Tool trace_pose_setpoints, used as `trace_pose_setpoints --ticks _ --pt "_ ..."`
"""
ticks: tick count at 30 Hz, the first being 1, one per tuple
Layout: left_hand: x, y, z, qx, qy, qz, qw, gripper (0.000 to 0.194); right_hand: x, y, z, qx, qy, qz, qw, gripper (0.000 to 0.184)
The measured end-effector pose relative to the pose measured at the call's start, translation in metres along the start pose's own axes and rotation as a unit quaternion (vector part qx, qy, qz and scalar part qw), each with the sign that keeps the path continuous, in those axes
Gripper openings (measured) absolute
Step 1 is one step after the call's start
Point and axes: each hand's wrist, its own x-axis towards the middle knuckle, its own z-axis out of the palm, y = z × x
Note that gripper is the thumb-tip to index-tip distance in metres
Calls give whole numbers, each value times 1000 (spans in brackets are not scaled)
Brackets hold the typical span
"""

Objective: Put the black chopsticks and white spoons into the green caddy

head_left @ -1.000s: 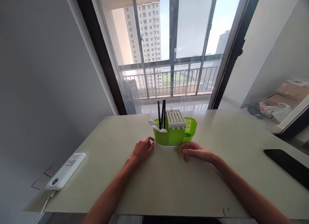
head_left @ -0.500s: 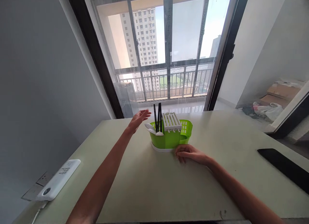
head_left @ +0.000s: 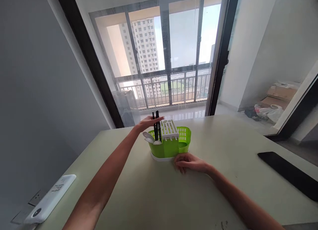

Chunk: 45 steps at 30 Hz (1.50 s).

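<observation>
A bright green cutlery caddy [head_left: 170, 149] with a white base stands upright on the table. Black chopsticks [head_left: 156, 132] rise from its left compartment beside several white spoons [head_left: 148, 136]. My left hand [head_left: 147, 123] is at the upper part of the chopsticks, fingers stretched out and thumb apart; they overlap the sticks, and whether they grip is unclear. Against the caddy's lower front right side rests my right hand [head_left: 188, 161], its fingers loosely curled and holding nothing that I can see. A white slotted rack [head_left: 170, 129] sits on the caddy's middle.
At the left edge of the pale table [head_left: 144, 197] lies a white power strip or charger-like device [head_left: 53, 198]. A long black flat object [head_left: 288, 173] is at the right. Beyond the table stand glass doors, with cardboard boxes [head_left: 282, 93] and plastic bags on the floor.
My left hand has moved right, from beside the caddy to the chopsticks. The right hand keeps its place at the caddy's base. The whole view has shifted slightly.
</observation>
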Motion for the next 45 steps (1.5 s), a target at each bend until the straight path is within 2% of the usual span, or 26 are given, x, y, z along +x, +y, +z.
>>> trace_pose_setpoints --ticks 7,12,15,18,21,23,26,28,31,34,37,39,42,45 --pt "6 4 5 4 -51 -15 999 69 2 1 0 1 1 3 1000 43" --pt "3 6 3 12 -64 -11 998 71 3 1 0 5 5 -1 1000 43" --pt "-5 15 -2 -22 -70 20 997 65 3 3 -1 6 -2 -3 1000 43" --pt "-17 30 -18 -116 -65 82 988 55 3 4 -1 5 -5 -6 1000 41" --pt "-30 45 -46 -205 -10 141 968 47 3 3 -2 -2 -6 -4 1000 40" --pt "-40 52 -68 -260 54 180 947 44 2 1 -1 -7 -4 1 1000 40" --pt "-60 54 -102 -344 177 213 897 42 2 1 0 -8 4 4 1000 41" --pt "-75 46 -122 -400 249 212 856 39 2 1 0 -6 7 5 1000 42" --pt "-99 20 -144 -463 294 156 822 38 3 2 1 -5 13 8 1000 43" --pt "-123 -22 -149 -461 309 37 831 40 3 5 0 -14 15 9 1000 44" --pt "-150 -66 -141 -424 294 -93 852 40 3 8 -2 -22 5 6 1000 42" --pt "-167 -90 -131 -394 255 -173 866 37 3 10 -4 -22 1 5 1000 41" --pt "-188 -112 -120 -362 218 -234 876 31 3 12 -4 -17 2 2 1000 40" --pt "-200 -121 -114 -342 209 -259 879 25 2 12 -4 -15 2 0 1000 40"
